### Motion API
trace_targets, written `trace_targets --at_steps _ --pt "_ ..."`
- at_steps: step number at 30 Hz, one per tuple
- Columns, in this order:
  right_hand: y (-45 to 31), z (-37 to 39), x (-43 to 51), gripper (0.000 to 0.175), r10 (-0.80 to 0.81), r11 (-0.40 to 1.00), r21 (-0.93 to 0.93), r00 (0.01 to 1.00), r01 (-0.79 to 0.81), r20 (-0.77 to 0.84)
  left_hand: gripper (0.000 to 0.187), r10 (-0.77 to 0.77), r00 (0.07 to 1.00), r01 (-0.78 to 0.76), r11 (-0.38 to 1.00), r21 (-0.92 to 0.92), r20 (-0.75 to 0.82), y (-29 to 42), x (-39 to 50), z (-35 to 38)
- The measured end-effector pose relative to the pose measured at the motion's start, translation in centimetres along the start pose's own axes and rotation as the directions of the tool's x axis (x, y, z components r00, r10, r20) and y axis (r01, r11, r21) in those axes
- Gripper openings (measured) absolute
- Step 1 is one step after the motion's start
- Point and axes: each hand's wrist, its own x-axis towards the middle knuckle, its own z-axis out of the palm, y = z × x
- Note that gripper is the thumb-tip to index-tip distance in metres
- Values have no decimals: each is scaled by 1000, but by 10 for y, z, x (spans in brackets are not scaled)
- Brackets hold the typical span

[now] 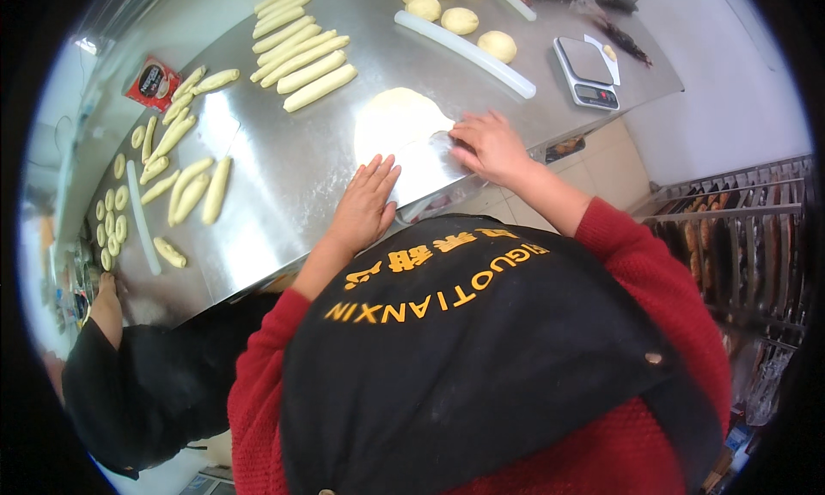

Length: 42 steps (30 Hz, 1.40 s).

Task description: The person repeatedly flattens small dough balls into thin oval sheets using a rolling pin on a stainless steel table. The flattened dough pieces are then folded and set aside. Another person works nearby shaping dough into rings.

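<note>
A flattened sheet of dough (396,121) lies on the steel worktable before me, its surface washed out by glare. My left hand (370,202) is flat, palm down, at the sheet's lower left edge, with nothing in its grasp. At the sheet's right edge is my right hand (490,145), fingers bent and slightly blurred. Whether those fingers pinch the dough or only touch it is hard to see. Beyond the sheet lies a white rolling pin (467,53), with several round dough balls (459,21) around it.
Dough strips (303,50) lie in a row at the back. Twisted dough pieces (193,185), dough rings (116,218), another white rod (143,218) and a red Nescafé container (152,84) are leftward. A digital scale (585,63) stands right. A co-worker's arm (106,308) reaches the table's left end.
</note>
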Motion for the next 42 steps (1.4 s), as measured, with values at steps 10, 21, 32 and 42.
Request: trace_targets --at_steps 10,21,32,42 --pt "-57 2 19 62 19 1000 -3 979 -19 202 56 98 995 -100 990 -95 -21 -12 -9 -4" --pt "-9 8 7 47 -200 972 82 957 221 -211 37 -112 982 37 903 -428 -152 -14 -13 -6" --pt "101 -23 40 43 374 914 -3 845 -405 -382 60 37 998 -33 996 79 -47 -6 76 -25" --pt "86 -20 58 41 403 911 165 900 -378 -166 57 131 991 -129 987 96 -10 5 94 5"
